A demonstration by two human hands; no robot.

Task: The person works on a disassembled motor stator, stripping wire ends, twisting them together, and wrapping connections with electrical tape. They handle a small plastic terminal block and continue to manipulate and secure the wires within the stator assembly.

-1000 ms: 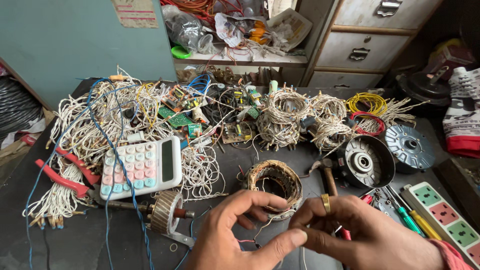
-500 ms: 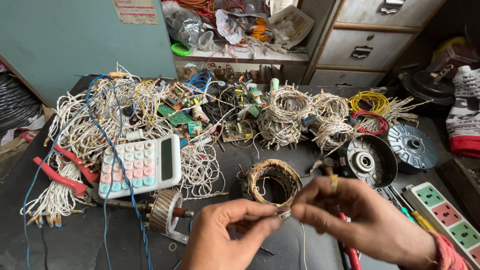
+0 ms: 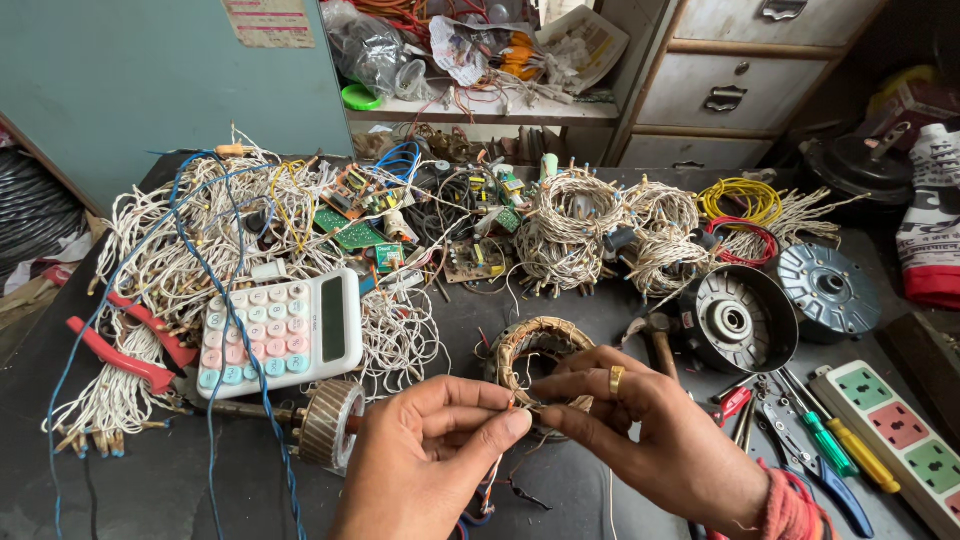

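My left hand (image 3: 432,462) and my right hand (image 3: 650,436) meet at the fingertips near the bottom middle, both pinching thin wire ends (image 3: 512,408) between thumb and forefinger. The right hand wears a gold ring. Just behind the fingers lies a round stator coil (image 3: 530,345) wound with copper wire; the thin wires seem to lead from it. A copper-wound rotor on a shaft (image 3: 330,422) lies just left of my left hand. More thin wires hang below the hands.
A white calculator with pastel keys (image 3: 282,330) sits on heaps of white wire (image 3: 170,260). Red pliers (image 3: 130,350) lie far left. Circuit boards, wire bundles (image 3: 570,235), motor housings (image 3: 738,320), screwdrivers (image 3: 835,445) and a power strip (image 3: 895,435) crowd the dark bench; drawers stand behind.
Both hands have shifted slightly up toward the stator coil, fingertips closing together on the thin wires. The view has tilted a little; the bench items stay put.
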